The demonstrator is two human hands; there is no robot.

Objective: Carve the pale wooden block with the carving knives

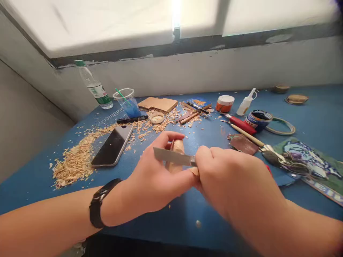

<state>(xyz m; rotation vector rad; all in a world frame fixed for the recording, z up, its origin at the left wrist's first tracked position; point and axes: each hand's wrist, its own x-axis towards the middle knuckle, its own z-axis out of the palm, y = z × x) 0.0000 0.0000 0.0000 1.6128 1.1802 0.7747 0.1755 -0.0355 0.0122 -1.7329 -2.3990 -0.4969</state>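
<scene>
A small piece of wood [177, 148], pale and blocky, is gripped in my left hand [152, 175], which wears a black watch at the wrist. My right hand [230, 178] is closed round the handle of a knife, and the handle is mostly hidden by the fingers. The flat metal knife blade [174, 156] points left across the wood and over my left hand. My left thumb reaches right, its tip touching the right hand. Whether the edge bites into the wood I cannot tell.
Wood shavings [73, 162] lie heaped left around a phone [112, 146]. Behind stand a water bottle [93, 85], a plastic cup [128, 103] and a flat board [158, 103]. Rightward are an orange-white jar [225, 104], a squeeze bottle [245, 104], tape rolls [258, 119] and a red-handled tool [241, 124].
</scene>
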